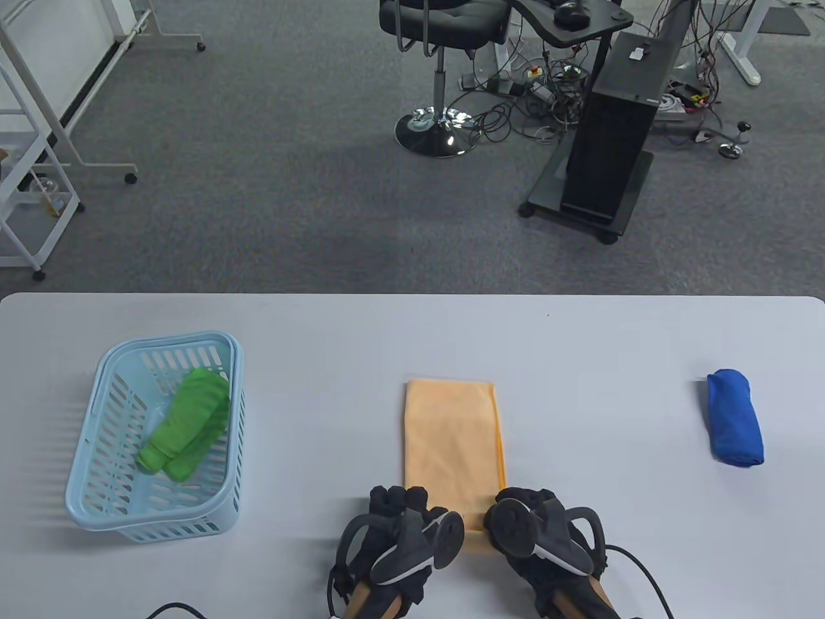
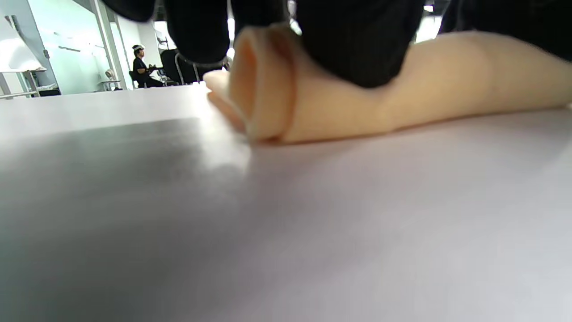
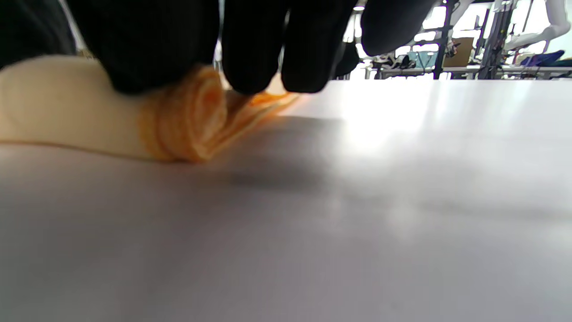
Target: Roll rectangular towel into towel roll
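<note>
A folded orange towel lies lengthwise in the middle of the white table. Its near end is turned into a small roll, seen in the left wrist view and the right wrist view. My left hand presses on the roll's left end, fingers on top of it. My right hand presses on the roll's right end, fingers on top of it. The trackers hide most of the roll in the table view.
A light blue basket at the left holds a rolled green towel. A rolled blue towel lies at the right. Beyond the table's far edge are a chair and a black stand.
</note>
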Motion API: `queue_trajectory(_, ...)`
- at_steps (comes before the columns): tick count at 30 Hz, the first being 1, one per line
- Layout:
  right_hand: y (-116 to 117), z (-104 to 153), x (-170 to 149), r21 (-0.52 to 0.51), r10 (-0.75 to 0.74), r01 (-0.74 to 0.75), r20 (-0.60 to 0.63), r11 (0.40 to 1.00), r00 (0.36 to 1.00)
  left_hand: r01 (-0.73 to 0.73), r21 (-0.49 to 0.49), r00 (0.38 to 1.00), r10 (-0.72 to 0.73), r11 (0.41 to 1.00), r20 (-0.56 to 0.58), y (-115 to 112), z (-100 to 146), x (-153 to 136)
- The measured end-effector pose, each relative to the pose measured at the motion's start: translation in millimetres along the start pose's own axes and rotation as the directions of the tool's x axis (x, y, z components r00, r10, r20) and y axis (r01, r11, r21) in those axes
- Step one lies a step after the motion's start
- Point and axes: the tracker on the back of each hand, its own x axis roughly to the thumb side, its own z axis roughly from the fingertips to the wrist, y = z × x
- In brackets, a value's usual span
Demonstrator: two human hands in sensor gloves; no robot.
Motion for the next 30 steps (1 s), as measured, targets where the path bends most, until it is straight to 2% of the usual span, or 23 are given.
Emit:
queue_trajectory(2, 0, 0, -2, 0.029, 0.0, 0.0, -0.007, 1.0, 1.0, -0.003, -0.031, 1.0, 0.003, 1.0, -0.019, 1, 1, -2)
queue_trajectory(6, 2, 0, -5, 0.08, -0.05, 0.052, -0.029, 0.995, 0.998, -0.114, -0.042, 0.992, 0.116, 0.993, 0.047, -2, 1, -8)
queue_trajectory(10, 3, -1, -1, 0.139, 0.003, -0.001, -0.02, 0.99, 1.0, -0.029, -0.149, 0.999, 0.035, 0.988, 0.041, -6, -3, -5)
queue_trajectory(11, 5, -1, 0, 0.132, 0.013, -0.01, -0.019, 0.991, 1.0, 0.009, -0.132, 0.999, -0.004, 0.991, 0.044, -6, -4, -3)
queue_trajectory(14, 6, -2, 3, 0.14, 0.043, -0.038, -0.034, 0.989, 0.998, -0.029, -0.082, 0.999, 0.03, 0.996, 0.015, -4, -4, -2)
queue_trajectory(17, 6, -2, 1, 0.1, -0.021, 0.026, -0.044, 0.995, 0.999, -0.023, -0.012, 0.999, 0.023, 1.0, 0.028, -3, -3, -1)
queue_trajectory(19, 6, -2, -2, 0.08, -0.053, 0.055, -0.034, 0.995, 0.998, -0.032, -0.001, 0.999, 0.032, 0.999, 0.018, -2, -1, -4)
queue_trajectory(27, 0, -2, -11, 0.193, -0.164, 0.17, -0.047, 0.966, 0.985, -0.158, -0.054, 0.987, 0.159, 0.986, 0.01, -3, 1, -14)
queue_trajectory(30, -2, 0, -8, 0.122, -0.115, 0.121, -0.055, 0.985, 0.992, -0.111, -0.056, 0.994, 0.111, 0.992, 0.003, -3, -1, -9)
